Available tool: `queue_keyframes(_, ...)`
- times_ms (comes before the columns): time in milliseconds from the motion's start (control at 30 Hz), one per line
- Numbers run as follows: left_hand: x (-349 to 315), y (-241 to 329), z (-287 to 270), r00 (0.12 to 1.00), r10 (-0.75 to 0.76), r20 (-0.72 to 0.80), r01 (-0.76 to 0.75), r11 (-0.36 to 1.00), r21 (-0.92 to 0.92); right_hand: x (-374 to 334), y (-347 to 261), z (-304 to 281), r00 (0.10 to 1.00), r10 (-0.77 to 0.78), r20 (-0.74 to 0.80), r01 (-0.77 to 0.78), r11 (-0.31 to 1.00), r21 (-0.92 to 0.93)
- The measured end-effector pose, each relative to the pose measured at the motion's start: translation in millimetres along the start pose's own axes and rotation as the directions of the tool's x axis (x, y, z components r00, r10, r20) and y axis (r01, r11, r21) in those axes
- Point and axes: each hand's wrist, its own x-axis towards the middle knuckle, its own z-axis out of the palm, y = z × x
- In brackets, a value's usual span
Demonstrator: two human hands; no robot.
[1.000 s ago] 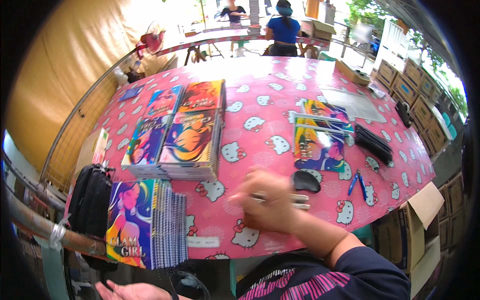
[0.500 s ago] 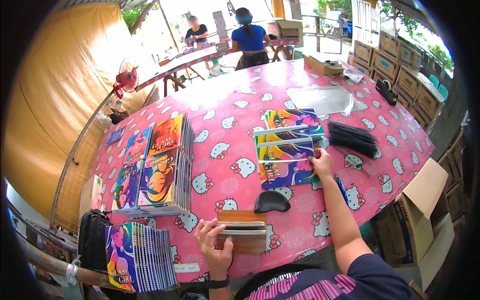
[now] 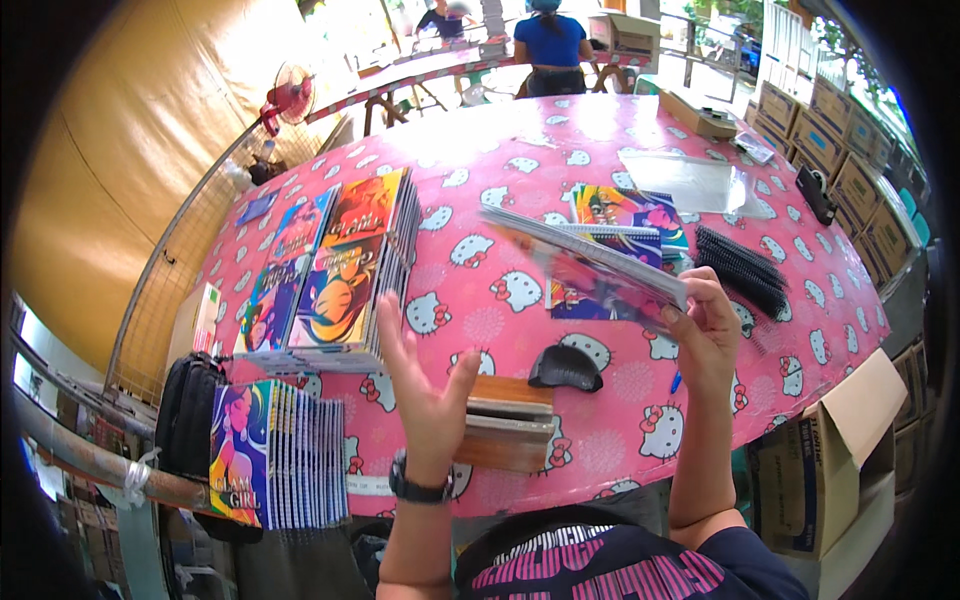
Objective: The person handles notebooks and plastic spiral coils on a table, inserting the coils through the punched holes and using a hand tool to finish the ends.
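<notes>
Right hand (image 3: 705, 335) pinches a spiral-bound notebook (image 3: 590, 265) at its near right corner, lifted off the pink cartoon-cat tablecloth (image 3: 620, 440) and tilted flat-ish, blurred. It hangs just above the small notebook pile (image 3: 630, 215), so it likely belongs with that pile. Left hand (image 3: 425, 385) is raised, fingers spread, palm toward the notebook, gripping nothing; looks ready to take the free edge. It hovers just over the wooden block (image 3: 510, 420) at the near table edge. Black curved tool (image 3: 565, 368) lies just beyond the block, near both hands. Black binding combs (image 3: 745, 270) sit right of the pile, clear plastic sleeves (image 3: 690, 180) beyond it. Two big stacks of finished colourful notebooks (image 3: 335, 270) sit well left of the block, probably sorted by cover; more stand on edge in a rack (image 3: 280, 455) off the table's near-left corner.
</notes>
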Motion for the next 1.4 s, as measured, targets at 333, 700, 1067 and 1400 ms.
queue_keyframes(333,-11,-29,-60,0.982,-0.097,0.164,0.164,0.866,-0.473,-75,-6,56,0.909,0.314,0.276,-0.326,0.945,-0.001)
queue_keyframes(700,-16,-23,-78,0.947,-0.133,0.293,0.245,0.888,-0.389,-86,-11,50,0.898,0.157,0.411,-0.065,0.971,-0.23)
queue_keyframes(1067,-34,-51,-67,0.97,-0.214,0.119,0.245,0.838,-0.487,-103,-6,67,0.924,0.254,0.287,-0.299,0.946,0.125)
queue_keyframes(1400,-42,-63,-53,0.914,-0.393,-0.101,0.331,0.867,-0.372,-50,70,-7,0.976,0.217,-0.002,-0.204,0.918,-0.34)
